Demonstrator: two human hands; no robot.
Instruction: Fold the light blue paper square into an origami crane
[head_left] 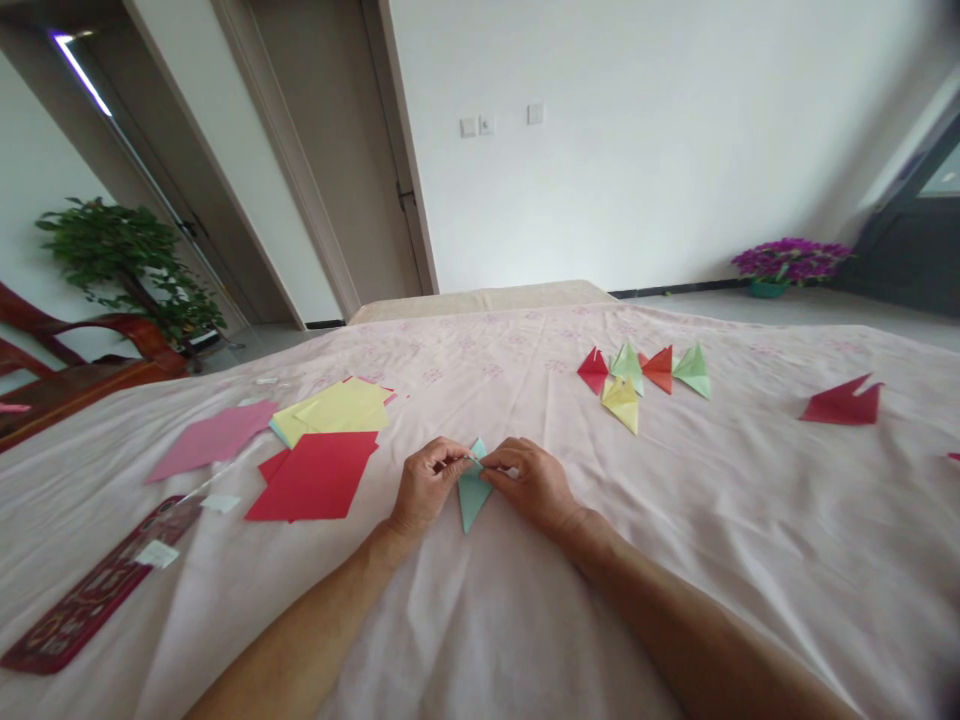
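A light green piece of folded paper (472, 496) lies at the middle of the cloth, its points facing away from and toward me. My left hand (433, 482) pinches it from the left near its upper part. From the right, my right hand (529, 482) pinches the same paper, thumb and forefinger close to those of the left. The fingertips partly hide the fold between them. Left of my hands lie red paper sheets (315, 478), with yellow sheets (337, 408) behind them and pink sheets (214, 437) farther left.
Several folded paper pieces, among them a yellow one (622, 404) and an orange one (658, 369), stand at the back right. A larger red folded piece (844, 402) sits farther right. A dark red package (90, 590) lies at front left. Wrinkles cross the pink cloth (675, 540).
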